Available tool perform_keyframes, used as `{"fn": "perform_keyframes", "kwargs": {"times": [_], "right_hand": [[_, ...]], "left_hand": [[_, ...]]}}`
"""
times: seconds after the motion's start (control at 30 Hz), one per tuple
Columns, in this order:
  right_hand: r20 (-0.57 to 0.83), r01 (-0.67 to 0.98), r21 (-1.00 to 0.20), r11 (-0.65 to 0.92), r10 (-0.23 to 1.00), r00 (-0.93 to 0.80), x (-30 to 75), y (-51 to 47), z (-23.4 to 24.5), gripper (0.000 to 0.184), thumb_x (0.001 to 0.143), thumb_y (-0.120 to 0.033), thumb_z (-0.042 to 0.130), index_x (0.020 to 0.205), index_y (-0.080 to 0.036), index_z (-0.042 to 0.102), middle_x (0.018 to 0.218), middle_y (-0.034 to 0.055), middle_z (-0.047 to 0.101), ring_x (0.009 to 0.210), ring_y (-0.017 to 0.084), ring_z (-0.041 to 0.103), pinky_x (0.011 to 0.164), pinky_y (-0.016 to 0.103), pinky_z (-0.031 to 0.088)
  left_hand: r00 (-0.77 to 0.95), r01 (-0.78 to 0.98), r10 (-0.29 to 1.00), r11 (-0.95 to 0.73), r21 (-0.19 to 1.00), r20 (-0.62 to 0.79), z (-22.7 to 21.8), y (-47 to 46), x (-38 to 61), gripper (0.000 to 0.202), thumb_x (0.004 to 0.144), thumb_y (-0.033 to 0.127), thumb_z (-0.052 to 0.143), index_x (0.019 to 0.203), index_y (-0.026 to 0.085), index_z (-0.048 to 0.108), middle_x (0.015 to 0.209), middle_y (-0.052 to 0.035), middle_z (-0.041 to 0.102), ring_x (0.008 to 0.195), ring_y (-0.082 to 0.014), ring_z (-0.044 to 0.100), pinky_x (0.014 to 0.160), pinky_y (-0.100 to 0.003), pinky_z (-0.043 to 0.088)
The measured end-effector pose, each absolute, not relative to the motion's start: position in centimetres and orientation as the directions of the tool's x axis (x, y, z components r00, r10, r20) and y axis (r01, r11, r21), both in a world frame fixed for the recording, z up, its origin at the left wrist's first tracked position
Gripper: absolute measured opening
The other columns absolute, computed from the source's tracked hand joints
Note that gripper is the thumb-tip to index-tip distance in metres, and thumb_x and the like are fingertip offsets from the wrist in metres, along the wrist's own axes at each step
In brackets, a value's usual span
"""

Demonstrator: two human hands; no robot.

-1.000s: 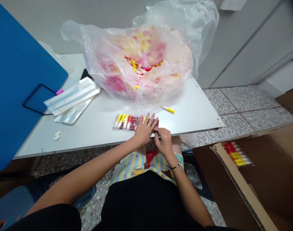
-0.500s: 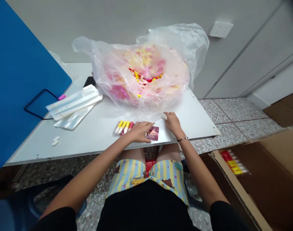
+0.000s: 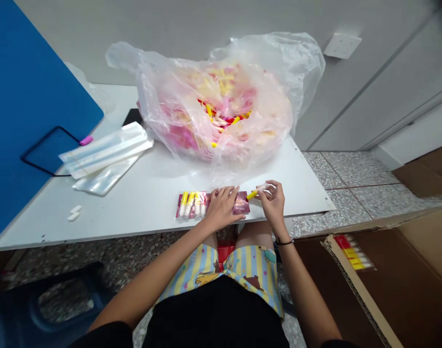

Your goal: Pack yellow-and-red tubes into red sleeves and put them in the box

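A clear packet of yellow- and red-capped tubes (image 3: 192, 205) lies near the front edge of the white table (image 3: 144, 193). My left hand (image 3: 221, 209) rests flat on the packet's right half, fingers spread. Just right of it my right hand (image 3: 273, 203) pinches a single tube with a yellow cap (image 3: 256, 191), its yellow end pointing at the packet's open side. A large clear plastic bag (image 3: 221, 106) full of such tubes sits behind on the table.
A pile of empty clear sleeves (image 3: 105, 152) lies at the table's left. A blue panel (image 3: 28, 106) stands at the far left. Two small white bits (image 3: 74, 213) lie near the front edge. An open cardboard box (image 3: 395, 270) with a filled packet (image 3: 353, 251) stands on the floor at right.
My right hand reached toward the bag, picked up the loose yellow-capped tube from the table and brought it back beside the packet. My left hand stayed on the packet.
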State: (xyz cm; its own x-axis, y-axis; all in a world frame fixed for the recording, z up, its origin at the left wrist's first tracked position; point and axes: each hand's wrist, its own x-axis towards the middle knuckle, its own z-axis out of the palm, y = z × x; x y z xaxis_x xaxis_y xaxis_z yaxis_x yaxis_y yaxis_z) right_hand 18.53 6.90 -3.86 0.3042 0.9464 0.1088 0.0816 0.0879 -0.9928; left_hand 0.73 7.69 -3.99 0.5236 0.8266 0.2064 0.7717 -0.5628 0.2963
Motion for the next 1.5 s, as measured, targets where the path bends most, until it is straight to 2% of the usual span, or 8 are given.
{"fn": "perform_keyframes", "kwargs": {"times": [0.2,0.33,0.5,0.7,0.83,1.1,1.3,1.5], "right_hand": [[0.154,0.517,-0.853,0.070,0.980,0.123,18.8,5.7,-5.1,0.028,0.076,-0.035,0.056,0.070,-0.009,0.047,0.080,0.0046,0.059,0.073,0.005,0.054,0.062,0.011,0.041],[0.036,0.728,-0.683,0.054,0.999,-0.040,19.0,5.6,-3.9,0.016,0.071,-0.022,0.058,0.081,-0.011,0.054,0.069,-0.0002,0.053,0.062,0.002,0.045,0.059,0.010,0.033],[-0.042,0.628,-0.778,-0.038,0.999,0.009,19.4,6.9,-2.0,0.055,0.074,-0.022,0.053,0.127,-0.019,0.042,0.074,-0.0024,0.053,0.058,0.002,0.051,0.059,0.010,0.040],[0.059,0.436,-0.899,0.031,0.997,0.051,19.1,7.5,-2.7,0.056,0.078,-0.036,0.055,0.129,-0.017,0.042,0.082,0.0009,0.055,0.062,0.003,0.055,0.062,0.013,0.047],[0.219,0.374,-0.921,0.109,0.939,0.267,18.9,7.3,-2.5,0.059,0.082,-0.040,0.051,0.134,-0.016,0.036,0.083,0.0020,0.055,0.068,0.003,0.054,0.065,0.013,0.049],[-0.016,0.488,-0.871,-0.060,0.995,0.094,18.1,7.1,-4.2,0.050,0.075,-0.036,0.058,0.119,-0.011,0.055,0.090,0.0064,0.059,0.067,0.005,0.055,0.062,0.016,0.048],[-0.011,0.523,-0.849,-0.077,0.992,0.128,17.3,7.1,-4.6,0.051,0.074,-0.033,0.061,0.119,-0.010,0.053,0.087,0.0052,0.060,0.065,0.005,0.055,0.063,0.016,0.047],[-0.003,0.601,-0.796,-0.074,0.993,0.119,17.0,7.6,-3.7,0.027,0.083,-0.029,0.045,0.095,-0.010,0.062,0.084,0.0058,0.061,0.068,0.006,0.054,0.062,0.014,0.043]], "left_hand": [[0.504,0.752,0.829,-0.559,0.348,0.244,-4.3,7.6,0.6,0.081,0.073,0.053,0.068,0.136,0.016,0.033,0.136,-0.0131,0.043,0.125,-0.0277,0.037,0.105,-0.044,0.023],[0.505,0.739,0.820,-0.571,0.356,0.268,-4.2,7.5,0.6,0.077,0.073,0.049,0.068,0.135,0.017,0.035,0.134,-0.0125,0.045,0.125,-0.0270,0.037,0.105,-0.044,0.022],[0.501,0.741,0.822,-0.569,0.356,0.272,-4.1,7.5,0.6,0.082,0.070,0.051,0.071,0.136,0.016,0.034,0.135,-0.0122,0.044,0.125,-0.0266,0.037,0.105,-0.044,0.022],[0.498,0.751,0.826,-0.563,0.345,0.265,-4.2,7.5,0.6,0.089,0.068,0.055,0.072,0.137,0.017,0.033,0.136,-0.0126,0.043,0.126,-0.0275,0.036,0.105,-0.045,0.021],[0.506,0.756,0.825,-0.565,0.330,0.252,-4.0,7.3,0.6,0.091,0.068,0.057,0.072,0.138,0.016,0.032,0.136,-0.0132,0.042,0.125,-0.0284,0.036,0.106,-0.046,0.021],[0.497,0.763,0.828,-0.559,0.323,0.259,-4.3,7.4,0.7,0.092,0.068,0.059,0.071,0.138,0.015,0.031,0.125,-0.0136,0.049,0.118,-0.0288,0.042,0.104,-0.045,0.024],[0.488,0.779,0.833,-0.551,0.300,0.263,-4.5,7.6,0.7,0.096,0.065,0.061,0.072,0.139,0.015,0.031,0.124,-0.0135,0.048,0.117,-0.0297,0.041,0.102,-0.046,0.025],[0.491,0.788,0.837,-0.545,0.287,0.240,-4.3,7.6,0.8,0.095,0.067,0.063,0.069,0.139,0.015,0.031,0.122,-0.0134,0.048,0.115,-0.0302,0.041,0.101,-0.046,0.027]]}}
